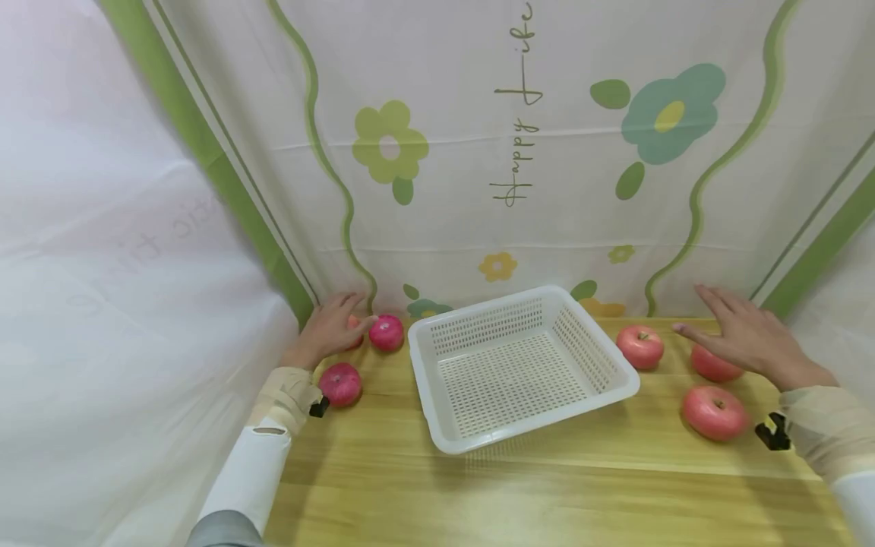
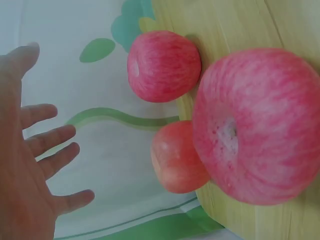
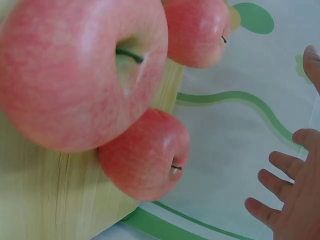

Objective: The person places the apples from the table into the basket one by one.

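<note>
My left hand (image 1: 333, 331) hovers with fingers spread above an orange-red apple (image 2: 179, 157), which it partly hides in the head view. Beside that lie a deep pink apple (image 1: 386, 333) and another pink apple (image 1: 341, 384) nearer me. On the other side, my right hand (image 1: 747, 334) is held over a red apple (image 1: 714, 365), thumb out and fingers spread. A light red apple (image 1: 639, 347) and a larger one with a green stem (image 1: 715, 412) lie around it. Both wrist views show the hands apart from the apples, holding nothing.
A white perforated plastic basket (image 1: 526, 414) stands between the two groups of apples, slightly turned, with nothing inside. The wooden table (image 1: 533, 501) ends at a white curtain (image 1: 451, 205) with printed flowers, which also hangs along both sides.
</note>
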The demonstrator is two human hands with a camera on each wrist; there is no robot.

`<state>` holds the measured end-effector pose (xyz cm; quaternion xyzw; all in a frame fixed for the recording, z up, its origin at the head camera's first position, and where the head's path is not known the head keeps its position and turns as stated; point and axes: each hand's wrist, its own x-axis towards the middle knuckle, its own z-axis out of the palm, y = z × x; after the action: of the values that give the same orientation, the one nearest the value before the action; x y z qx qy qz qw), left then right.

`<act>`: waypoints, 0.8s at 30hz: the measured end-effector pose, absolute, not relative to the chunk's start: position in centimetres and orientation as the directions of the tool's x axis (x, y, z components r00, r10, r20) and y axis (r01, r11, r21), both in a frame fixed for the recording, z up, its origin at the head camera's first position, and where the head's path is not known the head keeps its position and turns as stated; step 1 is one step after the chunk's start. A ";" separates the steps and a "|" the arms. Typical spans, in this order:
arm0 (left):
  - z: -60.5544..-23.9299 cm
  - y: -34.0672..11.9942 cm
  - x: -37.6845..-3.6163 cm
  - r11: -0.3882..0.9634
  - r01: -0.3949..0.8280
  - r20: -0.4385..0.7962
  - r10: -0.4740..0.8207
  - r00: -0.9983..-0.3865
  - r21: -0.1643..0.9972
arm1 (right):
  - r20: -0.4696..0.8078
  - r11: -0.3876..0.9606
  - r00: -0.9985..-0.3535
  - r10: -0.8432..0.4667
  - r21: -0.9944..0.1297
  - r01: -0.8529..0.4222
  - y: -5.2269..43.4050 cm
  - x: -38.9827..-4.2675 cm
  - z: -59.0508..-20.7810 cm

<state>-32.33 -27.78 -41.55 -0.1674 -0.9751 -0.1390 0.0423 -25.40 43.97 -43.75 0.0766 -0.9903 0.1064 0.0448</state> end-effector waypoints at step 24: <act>-42.1 -24.4 -29.8 0.884 0.345 0.238 0.278 -0.931 0.317 | 0.182 0.942 -0.972 -0.146 -0.275 -0.193 39.0 -25.6 -43.2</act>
<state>-29.85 -24.43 -42.15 -0.1611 -0.9660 -0.1794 0.0931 -25.60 39.00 -43.16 0.0864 -0.9821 0.1471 0.0795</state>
